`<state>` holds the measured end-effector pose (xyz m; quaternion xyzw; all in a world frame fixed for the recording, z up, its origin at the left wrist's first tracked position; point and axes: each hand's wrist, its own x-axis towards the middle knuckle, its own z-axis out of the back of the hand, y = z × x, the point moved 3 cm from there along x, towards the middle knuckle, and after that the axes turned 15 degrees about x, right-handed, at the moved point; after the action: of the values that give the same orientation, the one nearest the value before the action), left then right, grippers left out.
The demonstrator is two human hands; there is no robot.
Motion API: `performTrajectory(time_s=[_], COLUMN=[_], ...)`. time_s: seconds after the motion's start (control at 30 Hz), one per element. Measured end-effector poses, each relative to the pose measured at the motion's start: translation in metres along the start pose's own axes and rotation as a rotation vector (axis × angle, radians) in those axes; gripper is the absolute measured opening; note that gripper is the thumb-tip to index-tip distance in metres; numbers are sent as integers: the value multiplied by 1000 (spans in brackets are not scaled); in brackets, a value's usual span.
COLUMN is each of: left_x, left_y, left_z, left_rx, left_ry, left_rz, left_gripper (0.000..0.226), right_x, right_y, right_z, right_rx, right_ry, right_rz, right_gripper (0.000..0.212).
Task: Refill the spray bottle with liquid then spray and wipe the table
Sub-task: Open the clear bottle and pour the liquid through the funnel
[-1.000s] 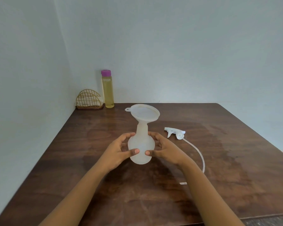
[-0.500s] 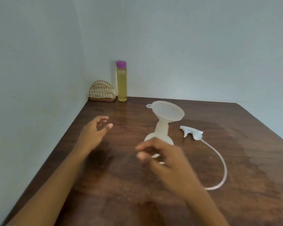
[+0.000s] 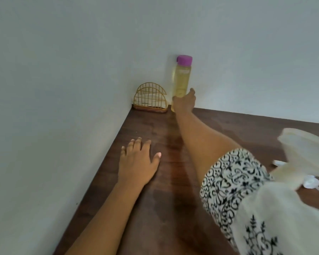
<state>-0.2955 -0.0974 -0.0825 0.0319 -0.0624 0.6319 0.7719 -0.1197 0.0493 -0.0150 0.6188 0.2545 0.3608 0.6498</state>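
Observation:
A tall bottle of yellow liquid [image 3: 181,78] with a purple cap stands in the far corner against the wall. My right hand [image 3: 184,102] is stretched out to it, thumb on its left side and a finger on its right, curled round its lower part. My left hand [image 3: 138,162] lies flat, fingers spread, on the brown table [image 3: 155,208] near the left wall. At the right edge the white funnel [image 3: 302,142] appears blurred, sitting in the spray bottle, whose body my patterned sleeve [image 3: 234,183] mostly hides. A bit of the white spray head [image 3: 310,183] lies on the table behind it.
A gold wire holder [image 3: 150,98] with something white in it stands in the corner just left of the yellow bottle. Pale walls run along the table's left and far sides.
Both hands left the spray bottle. My right hand reached out to the far corner and closed round the yellow bottle; my left hand settled flat on the table. The view swung left and nearer.

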Motion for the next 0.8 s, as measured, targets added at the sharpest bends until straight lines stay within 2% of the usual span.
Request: performTrajectory(time_s=[0.2,0.4,0.57,0.8], left_x=[0,2,2,0], left_y=[-1,-1,-1,2], left_z=[-2,-4,-1,8], left_rx=[-21,-26,-13,-80], left_ry=[-23,-32,-26,-53], left_rz=[8,8,4,21], left_gripper=[60,60,60,53], right_x=[50,44,0,-110], right_y=[-18,-18,-11,-9], right_z=[-11,-8,15,63], right_rx=[-82,-122,-198,-75], right_ry=[8,-10,57,133], right_rz=[40,82,129,183], right_gripper=[63,60,59,51])
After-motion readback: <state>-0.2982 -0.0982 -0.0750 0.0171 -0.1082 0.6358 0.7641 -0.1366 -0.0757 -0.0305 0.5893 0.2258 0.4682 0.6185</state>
